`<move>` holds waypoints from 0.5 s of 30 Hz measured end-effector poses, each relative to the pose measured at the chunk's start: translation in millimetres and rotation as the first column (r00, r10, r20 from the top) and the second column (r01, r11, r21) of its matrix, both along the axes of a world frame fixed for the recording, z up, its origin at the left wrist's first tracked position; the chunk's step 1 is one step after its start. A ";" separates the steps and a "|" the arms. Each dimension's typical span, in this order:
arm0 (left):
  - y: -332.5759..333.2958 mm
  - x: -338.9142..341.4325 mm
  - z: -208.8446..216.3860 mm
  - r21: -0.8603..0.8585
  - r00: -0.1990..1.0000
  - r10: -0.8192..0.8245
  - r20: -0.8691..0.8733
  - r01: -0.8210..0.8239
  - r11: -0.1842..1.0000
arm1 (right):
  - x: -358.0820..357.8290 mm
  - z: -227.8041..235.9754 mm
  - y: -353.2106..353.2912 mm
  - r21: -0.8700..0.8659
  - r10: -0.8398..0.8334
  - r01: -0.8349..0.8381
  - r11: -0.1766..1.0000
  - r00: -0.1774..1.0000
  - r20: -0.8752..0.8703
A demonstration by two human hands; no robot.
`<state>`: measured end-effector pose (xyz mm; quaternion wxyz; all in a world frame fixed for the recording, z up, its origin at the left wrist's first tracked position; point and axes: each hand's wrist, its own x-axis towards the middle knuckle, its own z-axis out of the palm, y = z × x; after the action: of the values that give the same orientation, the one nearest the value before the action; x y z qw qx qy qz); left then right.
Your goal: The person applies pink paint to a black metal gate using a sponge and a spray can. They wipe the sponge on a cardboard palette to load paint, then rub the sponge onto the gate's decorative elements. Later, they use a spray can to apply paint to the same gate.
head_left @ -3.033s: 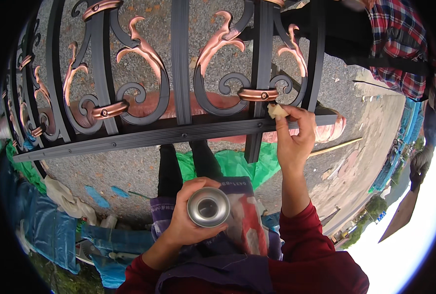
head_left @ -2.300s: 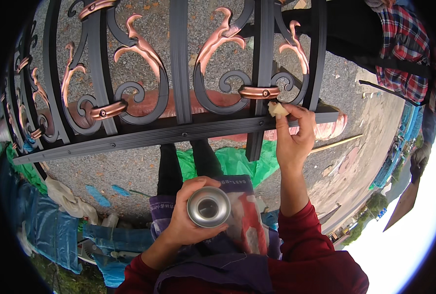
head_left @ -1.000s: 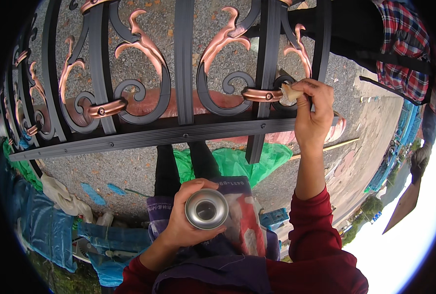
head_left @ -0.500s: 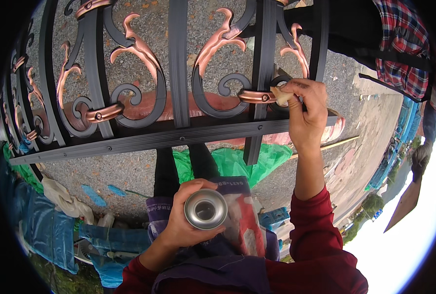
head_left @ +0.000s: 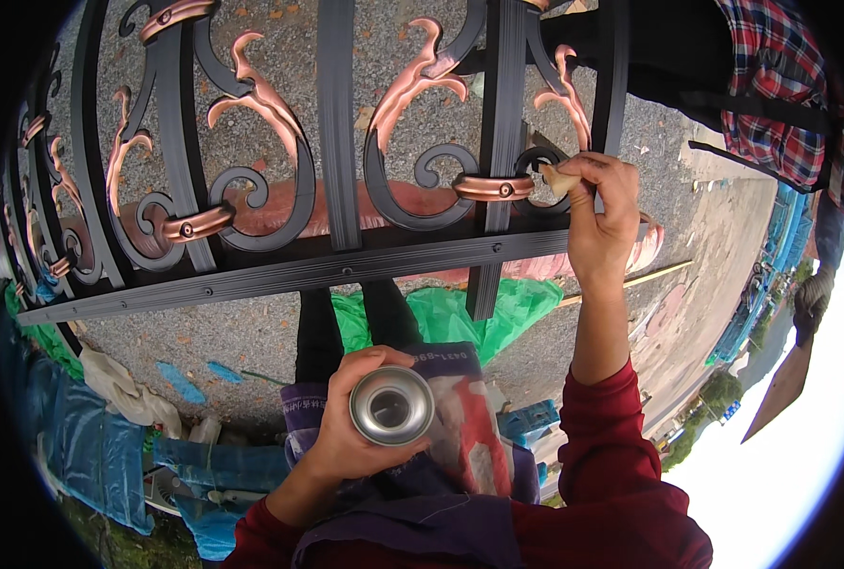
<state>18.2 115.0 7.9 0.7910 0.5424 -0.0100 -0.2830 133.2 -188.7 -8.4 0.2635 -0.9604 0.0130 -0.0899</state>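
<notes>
A black iron gate panel (head_left: pixel 336 171) with copper-coloured scrolls fills the upper view. My right hand (head_left: pixel 600 213) is raised to it, pinching a small pale sponge (head_left: pixel 561 178) against a black scroll just right of a copper collar (head_left: pixel 493 187). My left hand (head_left: pixel 360 427) is low near my body and grips a silver metal can (head_left: pixel 391 406), its round end facing the camera. Both sleeves are dark red.
Another person in a plaid shirt (head_left: pixel 782 85) stands at the upper right behind the gate. Gravel ground lies below, with green plastic sheeting (head_left: pixel 460 318), blue tarpaulin (head_left: pixel 90 446) and white rags (head_left: pixel 123 394) on it. A printed bag (head_left: pixel 469 427) hangs at my front.
My right hand rose from the lower rail to the scroll beside the copper collar and keeps dabbing there with the sponge. My left hand and the can stayed put.
</notes>
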 end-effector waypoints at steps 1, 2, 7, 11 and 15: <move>0.0 0.1 0.1 0.000 1.000 0.000 0.003 0.000 1.000 | -0.6 -1.7 -0.7 -0.019 0.017 -0.017 1.000 1.000 -0.003; 0.3 -0.3 -0.3 -0.002 1.000 0.001 0.004 -0.001 1.000 | -1.0 -3.1 -1.3 -0.037 0.035 -0.035 0.999 0.999 -0.006; 2.7 -2.2 -0.8 0.017 1.000 -0.002 -0.004 0.002 1.000 | -0.3 -5.2 -1.3 -0.100 -0.031 0.032 0.995 0.999 0.010; 2.7 -3.0 -2.5 0.013 1.000 -0.002 0.000 0.002 1.000 | -1.7 -5.3 -0.9 -0.006 -0.088 0.088 0.996 0.996 0.030; 1.5 -3.3 -2.7 -0.007 1.000 0.000 -0.004 0.000 1.000 | -0.7 -8.9 0.3 -0.119 0.052 -0.052 0.992 0.999 0.000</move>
<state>14.9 116.5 5.2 0.7929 0.5390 -0.0093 -0.2843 132.5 -188.4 -17.3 0.2079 -0.9743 -0.0177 -0.0852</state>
